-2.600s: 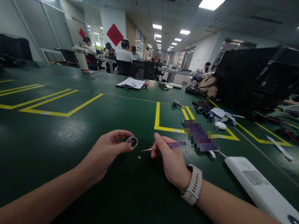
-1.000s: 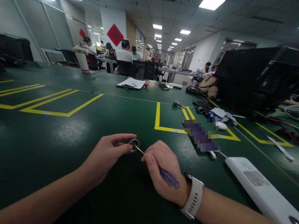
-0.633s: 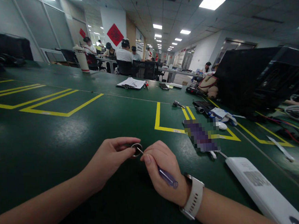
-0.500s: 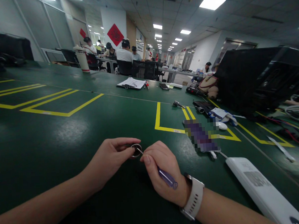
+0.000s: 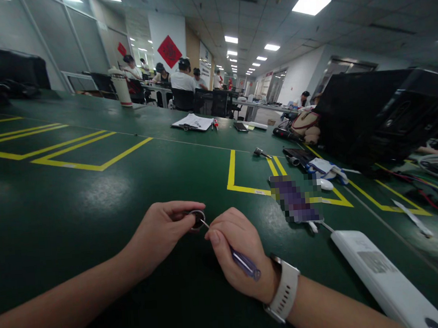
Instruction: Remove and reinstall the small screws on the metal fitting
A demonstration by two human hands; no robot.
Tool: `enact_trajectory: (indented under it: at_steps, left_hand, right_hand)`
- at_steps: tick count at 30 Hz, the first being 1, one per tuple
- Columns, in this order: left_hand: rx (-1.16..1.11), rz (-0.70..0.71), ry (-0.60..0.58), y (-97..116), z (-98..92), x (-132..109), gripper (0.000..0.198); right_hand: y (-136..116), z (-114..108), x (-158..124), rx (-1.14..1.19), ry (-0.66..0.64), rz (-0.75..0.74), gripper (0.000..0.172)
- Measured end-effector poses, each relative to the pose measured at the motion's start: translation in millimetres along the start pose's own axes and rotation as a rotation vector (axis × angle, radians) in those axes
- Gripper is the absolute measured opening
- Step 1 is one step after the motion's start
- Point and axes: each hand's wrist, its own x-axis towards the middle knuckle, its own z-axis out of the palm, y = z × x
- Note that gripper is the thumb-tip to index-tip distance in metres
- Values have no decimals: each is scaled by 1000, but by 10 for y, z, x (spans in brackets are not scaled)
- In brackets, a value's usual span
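My left hand (image 5: 164, 233) pinches a small round metal part (image 5: 198, 219) between thumb and fingers, just above the green table (image 5: 75, 204). My right hand (image 5: 236, 248) is closed around a small screwdriver with a clear purple handle (image 5: 244, 262). The screwdriver's thin metal tip points up and left into the round part. A pale watch (image 5: 284, 289) sits on my right wrist. Both hands are close together, near the table's front middle.
A long white device (image 5: 380, 277) lies at the right front. A blurred purple patch (image 5: 294, 198), a white mouse (image 5: 324, 183), cables and a black case (image 5: 373, 113) sit to the right. Papers (image 5: 191, 122) and a cup (image 5: 120, 88) stand farther back. People sit at distant desks.
My right hand turned the screwdriver round and brought its tip into the round part, which my left hand lowered toward me. The small ring seen on the table earlier is no longer visible.
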Motion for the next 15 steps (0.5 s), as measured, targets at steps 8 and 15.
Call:
enact_trajectory:
  at_steps: [8,15]
  left_hand:
    - [-1,29,3,-22,-1,15,26]
    - [20,18,10,-33,-1,2,27]
  right_hand:
    - [-9,7,-3,-106,-66,-34,16]
    - [-16,5,-5,-88,-39,-45,15]
